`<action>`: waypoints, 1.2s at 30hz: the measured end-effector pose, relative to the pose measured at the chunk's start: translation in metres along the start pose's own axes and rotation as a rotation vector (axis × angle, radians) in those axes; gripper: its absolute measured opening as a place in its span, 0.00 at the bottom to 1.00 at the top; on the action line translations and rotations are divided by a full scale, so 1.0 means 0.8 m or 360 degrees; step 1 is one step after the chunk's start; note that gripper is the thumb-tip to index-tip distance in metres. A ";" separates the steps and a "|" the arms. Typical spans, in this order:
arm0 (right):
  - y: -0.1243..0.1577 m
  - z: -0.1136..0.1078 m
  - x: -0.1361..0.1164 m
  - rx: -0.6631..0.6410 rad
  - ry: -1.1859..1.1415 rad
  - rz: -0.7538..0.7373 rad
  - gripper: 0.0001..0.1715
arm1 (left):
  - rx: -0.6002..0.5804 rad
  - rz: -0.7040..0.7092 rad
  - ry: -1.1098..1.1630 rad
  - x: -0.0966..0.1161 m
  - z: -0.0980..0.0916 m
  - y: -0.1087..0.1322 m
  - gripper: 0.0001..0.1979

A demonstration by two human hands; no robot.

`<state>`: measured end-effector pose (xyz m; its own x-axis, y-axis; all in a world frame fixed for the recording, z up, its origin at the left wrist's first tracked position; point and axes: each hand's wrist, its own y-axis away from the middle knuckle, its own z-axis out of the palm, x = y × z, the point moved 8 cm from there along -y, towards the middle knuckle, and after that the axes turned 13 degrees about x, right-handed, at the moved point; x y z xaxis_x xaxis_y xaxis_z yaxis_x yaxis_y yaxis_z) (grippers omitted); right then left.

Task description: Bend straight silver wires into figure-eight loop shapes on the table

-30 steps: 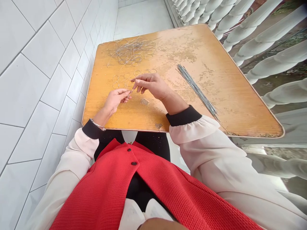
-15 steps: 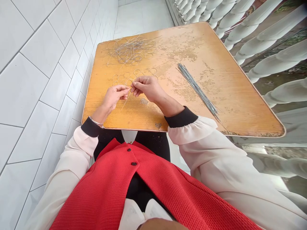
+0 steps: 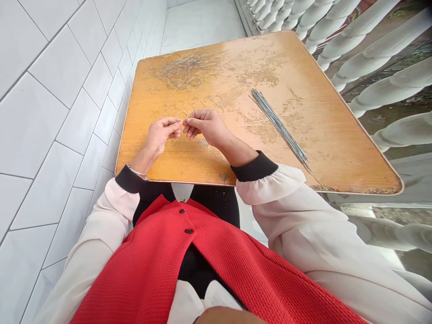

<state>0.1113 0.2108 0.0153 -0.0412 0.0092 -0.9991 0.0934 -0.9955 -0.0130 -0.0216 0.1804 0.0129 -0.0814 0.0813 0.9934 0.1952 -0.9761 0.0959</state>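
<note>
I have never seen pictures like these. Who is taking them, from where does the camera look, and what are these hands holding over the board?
There is no machine here, only a person's two bare hands. The single camera is worn on the person's head, so it looks forward and down, past their red waistcoat, at the hands. On the wooden board lie a tangled heap of wire loops, a row of bent wire loops and a bundle of straight wires. The left hand and the right hand meet in the middle, and their fingers pinch a thin wire.
</note>
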 end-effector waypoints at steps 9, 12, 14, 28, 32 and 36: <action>-0.003 -0.008 -0.001 0.0069 -0.0059 -0.0004 0.17 | -0.0140 -0.0037 -0.0174 -0.001 0.002 0.002 0.07; -0.004 -0.011 0.000 0.0136 -0.0072 -0.0009 0.15 | -0.0127 -0.0032 -0.0248 0.001 -0.001 0.001 0.10; -0.003 -0.011 0.000 0.0164 -0.0084 -0.0015 0.15 | -0.0151 -0.0029 -0.0289 0.000 0.000 0.001 0.11; -0.003 -0.004 -0.003 0.0132 -0.0162 -0.0065 0.16 | -0.0226 -0.0109 -0.0452 0.008 0.002 0.002 0.10; -0.003 -0.003 -0.005 0.0120 -0.0159 -0.0101 0.16 | -0.0298 -0.0136 -0.0450 0.005 0.005 0.002 0.09; -0.008 -0.007 0.000 0.0120 -0.0122 -0.0150 0.13 | -0.0294 -0.0143 -0.0416 0.003 0.007 0.000 0.11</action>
<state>0.1160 0.2179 0.0151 -0.1225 0.0989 -0.9875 0.0103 -0.9948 -0.1010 -0.0164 0.1817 0.0156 0.1678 0.1942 0.9665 0.0159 -0.9808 0.1943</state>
